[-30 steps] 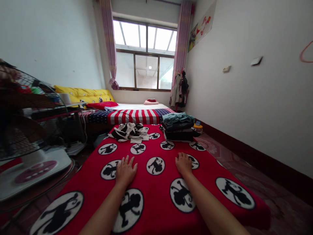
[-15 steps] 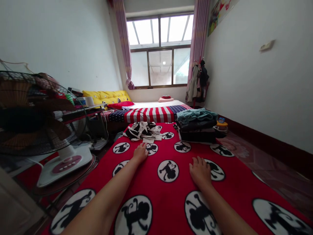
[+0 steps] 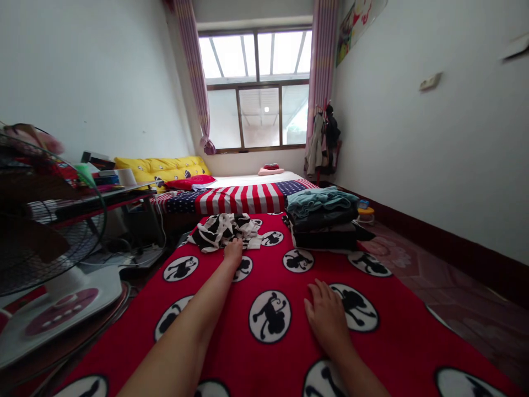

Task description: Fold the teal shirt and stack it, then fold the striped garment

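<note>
The left hand (image 3: 233, 251) touches the black-and-white cloth (image 3: 221, 230), fingers hidden; the right hand (image 3: 326, 317) lies flat, fingers (image 3: 316, 289) spread, on the red blanket (image 3: 388, 309).

Folded stack (image 3: 322, 218) beside bare blanket (image 3: 289, 273)

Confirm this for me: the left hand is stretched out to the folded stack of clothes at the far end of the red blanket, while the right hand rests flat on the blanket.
Not quite. In the head view the left hand reaches the crumpled black-and-white garment, not the folded stack of clothes, which sits apart to the right. The right hand does rest flat on the red blanket.
</note>
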Demonstrator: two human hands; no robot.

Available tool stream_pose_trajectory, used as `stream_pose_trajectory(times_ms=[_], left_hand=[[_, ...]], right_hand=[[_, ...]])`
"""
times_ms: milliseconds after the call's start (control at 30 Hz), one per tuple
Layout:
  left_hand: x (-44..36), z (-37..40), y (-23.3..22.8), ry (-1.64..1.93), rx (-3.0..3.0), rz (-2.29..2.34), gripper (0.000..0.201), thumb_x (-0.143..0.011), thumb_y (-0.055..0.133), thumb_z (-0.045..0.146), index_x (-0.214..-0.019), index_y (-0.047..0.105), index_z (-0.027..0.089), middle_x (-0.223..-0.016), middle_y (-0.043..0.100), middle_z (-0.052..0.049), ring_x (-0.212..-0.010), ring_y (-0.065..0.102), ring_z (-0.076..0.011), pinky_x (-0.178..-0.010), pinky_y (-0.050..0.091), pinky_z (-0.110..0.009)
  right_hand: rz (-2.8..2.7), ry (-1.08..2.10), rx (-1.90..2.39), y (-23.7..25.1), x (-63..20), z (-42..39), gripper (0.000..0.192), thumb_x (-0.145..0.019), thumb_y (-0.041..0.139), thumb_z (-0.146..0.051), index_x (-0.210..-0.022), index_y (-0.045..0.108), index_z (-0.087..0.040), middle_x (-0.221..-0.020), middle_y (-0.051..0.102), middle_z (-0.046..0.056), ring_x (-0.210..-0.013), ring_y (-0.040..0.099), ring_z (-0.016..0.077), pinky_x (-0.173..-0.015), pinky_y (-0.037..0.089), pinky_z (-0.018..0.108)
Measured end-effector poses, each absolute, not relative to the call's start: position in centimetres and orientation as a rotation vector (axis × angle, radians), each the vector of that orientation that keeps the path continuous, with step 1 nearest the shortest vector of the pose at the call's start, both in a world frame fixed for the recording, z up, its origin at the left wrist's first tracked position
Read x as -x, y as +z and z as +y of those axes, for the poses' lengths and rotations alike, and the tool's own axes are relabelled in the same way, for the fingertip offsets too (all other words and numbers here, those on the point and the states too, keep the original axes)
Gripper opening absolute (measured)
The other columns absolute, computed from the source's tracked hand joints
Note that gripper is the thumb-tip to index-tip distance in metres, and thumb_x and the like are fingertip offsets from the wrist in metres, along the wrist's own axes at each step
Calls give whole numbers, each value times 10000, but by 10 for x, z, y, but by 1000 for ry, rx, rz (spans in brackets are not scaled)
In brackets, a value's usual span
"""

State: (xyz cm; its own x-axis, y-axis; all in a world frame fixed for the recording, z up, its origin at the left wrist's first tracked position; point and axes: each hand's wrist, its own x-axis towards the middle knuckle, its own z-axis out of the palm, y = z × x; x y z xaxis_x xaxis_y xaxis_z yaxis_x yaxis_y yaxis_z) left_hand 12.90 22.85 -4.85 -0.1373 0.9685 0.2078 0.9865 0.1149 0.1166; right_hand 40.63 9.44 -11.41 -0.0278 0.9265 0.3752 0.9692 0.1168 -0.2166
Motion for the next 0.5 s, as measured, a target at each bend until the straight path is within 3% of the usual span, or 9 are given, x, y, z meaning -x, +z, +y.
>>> stream_pose_trajectory(times_ms=[167, 300, 400, 500], left_hand=[[-140, 195, -39, -429, 2141, -2354, 330, -914, 572, 355, -1191, 567, 175, -1207, 588, -90, -1023, 605, -212, -863, 527, -427], [-177, 120, -41, -579, 2420, -2271, 268, -955, 431, 247, -1015, 666, 134, -994, 692, -75, -914, 642, -191, -831, 506, -344], [-221, 42, -58, -684, 2723, -2097, 296, -859, 427, 142, -879, 721, 171, -817, 725, -21, -773, 650, -154, -718, 481, -234], [-255, -22, -79, -883, 3041, -1758, 229, -708, 537, 122, -822, 724, 188, -834, 730, -18, -769, 643, -167, -719, 469, -237]], right_hand=[[-1962, -116, 1810, -115, -409, 96, 407, -881, 442, -284, -1237, 601, -167, -1373, 534, 113, -1290, 436, 268, -1094, 273, 414], [-1930, -60, 1729, -114, -412, 98, 387, -865, 475, -294, -1188, 626, -142, -1339, 556, 136, -1268, 455, 285, -1090, 288, 421], [-1857, 190, 1556, -109, -406, 95, 389, -894, 414, -393, -1055, 673, -152, -1225, 629, 137, -1182, 527, 275, -1060, 337, 414], [-1864, 613, 1246, -104, -389, 84, 487, -905, 325, -494, -1067, 664, -186, -1122, 681, 104, -1074, 602, 245, -973, 433, 382]])
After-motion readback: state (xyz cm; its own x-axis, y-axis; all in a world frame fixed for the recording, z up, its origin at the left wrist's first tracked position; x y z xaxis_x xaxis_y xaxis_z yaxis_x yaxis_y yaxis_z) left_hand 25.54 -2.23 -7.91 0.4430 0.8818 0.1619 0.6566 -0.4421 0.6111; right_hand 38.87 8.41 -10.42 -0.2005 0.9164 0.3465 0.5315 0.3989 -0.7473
